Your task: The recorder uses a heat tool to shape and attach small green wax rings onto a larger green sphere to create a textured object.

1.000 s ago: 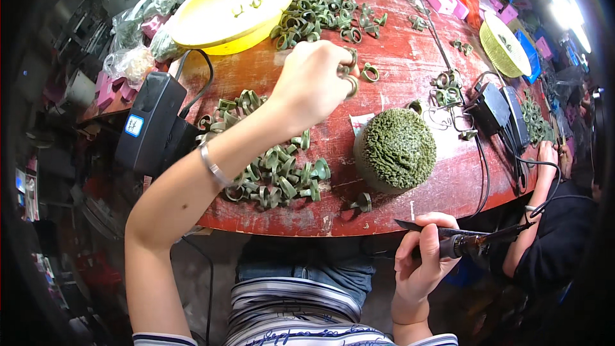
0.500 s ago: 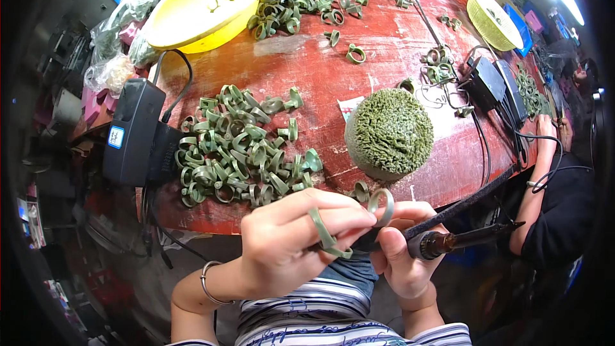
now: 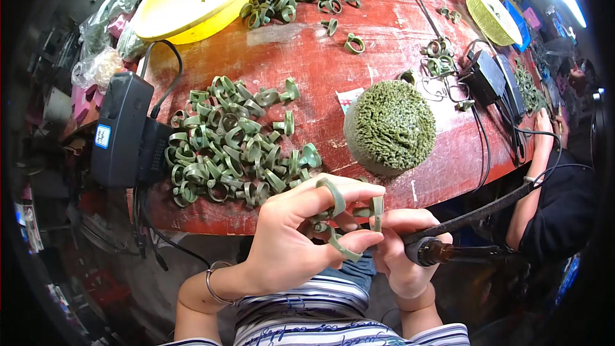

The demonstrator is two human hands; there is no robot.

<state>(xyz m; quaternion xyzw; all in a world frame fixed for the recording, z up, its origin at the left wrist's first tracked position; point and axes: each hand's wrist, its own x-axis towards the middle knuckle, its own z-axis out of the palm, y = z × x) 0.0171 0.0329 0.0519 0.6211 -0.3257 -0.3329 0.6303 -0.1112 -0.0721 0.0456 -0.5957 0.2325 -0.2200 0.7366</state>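
Note:
My left hand (image 3: 301,230) is curled with the index finger and thumb bent towards each other. A green ring (image 3: 336,195) loops by its index finger, another ring (image 3: 344,248) sits at its thumb, and more rings lie in the fingers, partly hidden. Between the left fingertips, touching the right fingers, stands a green ring (image 3: 377,213) seen nearly edge-on. My right hand (image 3: 407,256) is closed round a dark rod-like tool (image 3: 439,252) with a black collar and a shiny brown shaft. Its far end is blurred. A black sleeved cord (image 3: 477,218) runs from that hand.
Beyond my hands stands a round block (image 3: 391,125) with a rough green top. Piles of green rings (image 3: 234,141) lie on the red table (image 3: 307,77). Black power adapters (image 3: 125,128) with cables flank it. A yellow basin (image 3: 192,0) stands far left. Another person's arm (image 3: 535,173) is at right.
My left hand has opened its finger and thumb further apart. The ring at the fingertips has turned from face-on to nearly edge-on. The tool has swung slightly downward.

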